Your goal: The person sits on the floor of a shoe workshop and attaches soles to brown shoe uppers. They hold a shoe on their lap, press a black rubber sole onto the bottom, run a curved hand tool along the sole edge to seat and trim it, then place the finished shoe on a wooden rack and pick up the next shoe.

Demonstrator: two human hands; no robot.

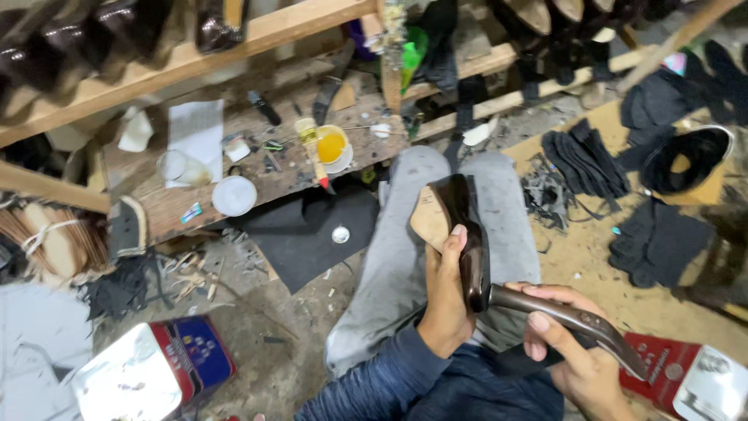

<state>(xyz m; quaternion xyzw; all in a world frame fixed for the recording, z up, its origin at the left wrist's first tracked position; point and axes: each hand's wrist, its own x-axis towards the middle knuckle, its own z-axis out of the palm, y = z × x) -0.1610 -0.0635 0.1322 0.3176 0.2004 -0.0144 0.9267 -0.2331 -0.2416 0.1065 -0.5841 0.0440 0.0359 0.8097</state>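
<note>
Low in the middle of the frame the left hand [446, 292] rises from a blue knitted sleeve [374, 386], wrist bent upward, its fingers closed around a dark brown leather shoe [460, 226] held sole-up over the lap, the thumb pressed against the pale tan sole. The shoe's glossy upper curves down along the palm, and its toe points toward the upper centre of the frame. To the lower right, the right hand [573, 351] grips the handles of brown metal pincers [561, 316], fingers wrapped shut around them, the thumb lying along the top; the tool's head meets the shoe's lower edge just beside the left palm. Grey trousers [405, 257] stretch away beneath both hands. In the upper left a rough, stained wooden tabletop [257, 168] carries a cup of yellow glue [332, 146], a brush [313, 152], a white round lid [234, 195] and a sheet of paper [195, 132]. Black cut pieces of soft material [584, 164] lie heaped at the right on a brown board. A red and blue tin [156, 374] sits at the lower left on the dusty floor, with some bare ground between it and the knees.
</note>
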